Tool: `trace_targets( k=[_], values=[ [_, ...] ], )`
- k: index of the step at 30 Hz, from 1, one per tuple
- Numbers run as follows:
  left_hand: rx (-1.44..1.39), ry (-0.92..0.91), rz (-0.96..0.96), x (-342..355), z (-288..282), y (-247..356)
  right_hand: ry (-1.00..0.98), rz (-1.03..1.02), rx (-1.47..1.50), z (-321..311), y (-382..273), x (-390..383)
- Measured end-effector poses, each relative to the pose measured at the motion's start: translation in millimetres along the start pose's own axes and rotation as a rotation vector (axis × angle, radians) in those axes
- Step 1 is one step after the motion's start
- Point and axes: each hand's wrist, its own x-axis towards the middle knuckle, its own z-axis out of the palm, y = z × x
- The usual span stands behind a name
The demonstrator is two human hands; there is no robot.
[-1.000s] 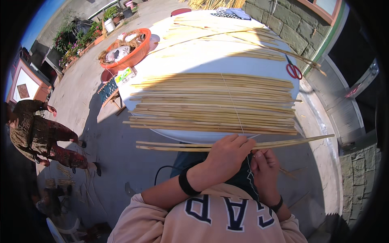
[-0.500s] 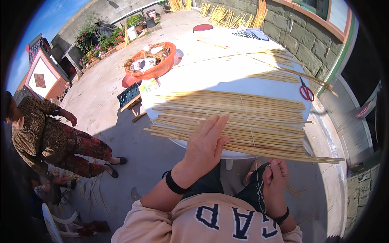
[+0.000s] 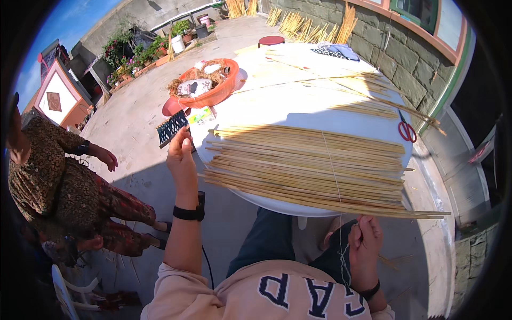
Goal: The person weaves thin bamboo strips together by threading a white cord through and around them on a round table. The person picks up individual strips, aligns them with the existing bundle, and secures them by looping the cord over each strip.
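A row of pale, straw-coloured reed stalks [image 3: 304,165] lies side by side along the near part of the white round table [image 3: 261,109]. A thin white thread [image 3: 332,164] crosses the stalks near their right half and hangs over the front edge. Just below that edge, my right hand [image 3: 366,237] is closed in a pinch on the thread, with a loose tangle dangling beside it. My left hand [image 3: 183,157] is raised off the stalks, left of their ends, its thumb and fingers drawn together. What it holds, if anything, is too small to make out.
Red-handled scissors [image 3: 407,130] lie at the table's right edge. Loose stalks [image 3: 368,88] spread behind the row. An orange basin [image 3: 213,90] and a dark patterned stool [image 3: 169,128] stand left of the table. Another person [image 3: 64,181] stands at the left.
My left hand has lifted from the stalks and swung left past their ends, its fingers now drawn together. My right hand stays below the table edge with the thread.
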Motion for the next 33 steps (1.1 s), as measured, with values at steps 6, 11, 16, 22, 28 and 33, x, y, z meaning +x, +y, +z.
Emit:
trace_targets(
  k=[6,11,16,22,28,33],
  values=[
    [0.078,0.189,-0.052,-83.9,-13.1,35.1,-0.040,0.076,-0.007,-5.2,6.7,2.7],
    [0.069,0.212,-0.189,-111.4,-19.3,24.9,-0.041,0.061,-0.009,-13.1,13.4,9.6],
    [-0.160,0.163,-0.514,-122.5,-20.2,21.3,-0.059,0.065,-0.018,-12.2,14.6,10.5],
    [-0.411,0.107,-0.674,-121.0,-7.3,10.8,-0.082,0.092,-0.002,-15.1,19.5,5.0],
    [-0.383,0.125,-0.614,-113.2,-27.7,15.7,-0.160,0.257,0.017,-2.3,36.2,6.4],
    [-0.377,0.082,-0.558,-108.9,-24.9,3.9,-0.169,0.271,0.025,-6.0,44.6,7.2]
  ],
)
